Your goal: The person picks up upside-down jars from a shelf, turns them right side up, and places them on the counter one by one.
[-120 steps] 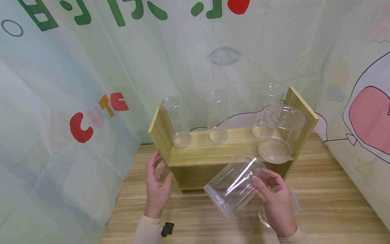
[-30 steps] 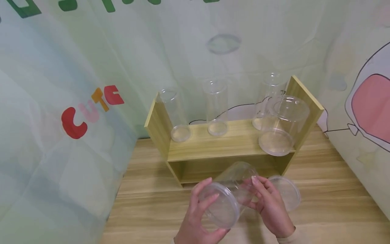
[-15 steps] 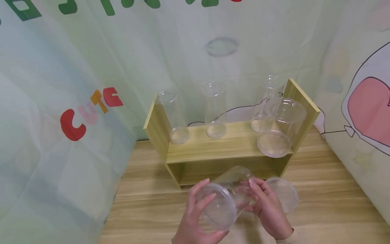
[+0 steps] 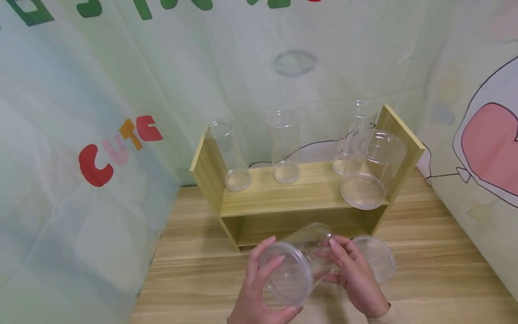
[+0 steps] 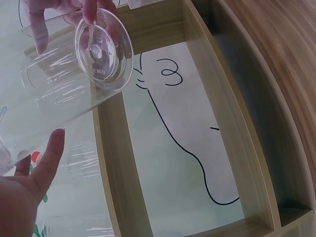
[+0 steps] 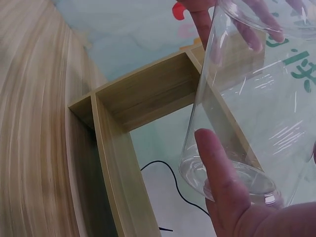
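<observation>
A clear plastic jar [image 4: 304, 238] is tilted in front of the shelf, held between both hands. My left hand [image 4: 259, 288] grips its ridged end, fingers and thumb spread around the rim; whether a lid covers that end, I cannot tell. My right hand [image 4: 360, 281] holds the jar near its base, thumb on the near side. In the left wrist view the round base [image 5: 101, 54] shows faint raised marks, with right-hand fingertips over it. The right wrist view has my right thumb [image 6: 217, 168] along the clear wall. A clear round disc [image 4: 378, 261], like a lid, lies beside my right hand.
A two-tier wooden shelf [image 4: 267, 200] stands behind the hands on a wood-grain table [image 4: 182, 283]. On its top tier are narrow clear cylinders [image 4: 285, 148] and a wider clear jar [image 4: 364, 193] at the right. Printed cloth [image 4: 162, 67] hangs behind and at the sides.
Four seconds ago my left hand was at the shelf's left side and only the right held the jar. Since then the left has taken the ridged end, which turned toward me. The last second shows little motion.
</observation>
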`<action>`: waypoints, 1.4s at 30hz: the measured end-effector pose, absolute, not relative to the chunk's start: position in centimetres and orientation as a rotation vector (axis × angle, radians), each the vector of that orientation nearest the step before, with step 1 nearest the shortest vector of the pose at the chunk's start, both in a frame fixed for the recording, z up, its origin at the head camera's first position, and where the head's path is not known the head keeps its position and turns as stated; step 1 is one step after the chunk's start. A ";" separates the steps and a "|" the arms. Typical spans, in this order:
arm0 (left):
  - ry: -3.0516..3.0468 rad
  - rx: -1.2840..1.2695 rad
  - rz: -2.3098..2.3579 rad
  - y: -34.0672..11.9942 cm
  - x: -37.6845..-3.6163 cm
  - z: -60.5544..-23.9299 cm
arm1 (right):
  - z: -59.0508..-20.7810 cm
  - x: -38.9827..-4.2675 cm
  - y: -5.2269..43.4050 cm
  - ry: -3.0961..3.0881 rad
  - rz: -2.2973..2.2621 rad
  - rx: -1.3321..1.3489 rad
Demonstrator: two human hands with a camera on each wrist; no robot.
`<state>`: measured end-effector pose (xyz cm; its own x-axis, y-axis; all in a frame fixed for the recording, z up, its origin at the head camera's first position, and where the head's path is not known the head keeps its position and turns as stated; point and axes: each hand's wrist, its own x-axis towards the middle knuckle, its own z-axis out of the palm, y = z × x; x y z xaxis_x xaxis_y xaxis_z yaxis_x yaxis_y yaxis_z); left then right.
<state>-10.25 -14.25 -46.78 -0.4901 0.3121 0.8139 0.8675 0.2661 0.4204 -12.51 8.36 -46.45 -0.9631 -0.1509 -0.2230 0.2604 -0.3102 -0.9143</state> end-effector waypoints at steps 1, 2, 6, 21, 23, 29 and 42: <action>-1.947 -1.058 -1.200 -14.3 -10.2 -46.8 | -46.5 -12.5 8.4 1.670 -2.352 0.138; -1.951 -1.053 -1.201 -14.3 -10.2 -46.8 | -46.5 -12.6 8.4 1.677 -2.352 0.138; -1.955 -1.046 -1.206 -14.3 -10.2 -46.8 | -46.5 -12.6 8.5 1.743 -2.333 0.134; -1.996 -0.985 -1.177 -14.7 -10.4 -47.2 | -46.7 -12.8 10.1 2.106 -2.251 -0.028; -2.015 -0.964 -1.183 -14.7 -10.3 -47.2 | -46.6 -12.9 10.3 2.200 -2.199 -0.074; -2.095 -0.895 -1.213 -14.6 -10.1 -47.8 | -46.5 -13.2 11.2 2.479 -2.147 -0.198; -2.153 -0.886 -1.217 -14.8 -9.9 -49.1 | -44.1 -14.5 13.3 2.464 -2.439 -0.246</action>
<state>-9.95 -14.76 -49.07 -0.6575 0.2889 0.6958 0.7451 0.3860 0.5438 -14.47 13.25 -44.10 -0.9350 0.1327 0.3289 -0.3275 0.0328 -0.9443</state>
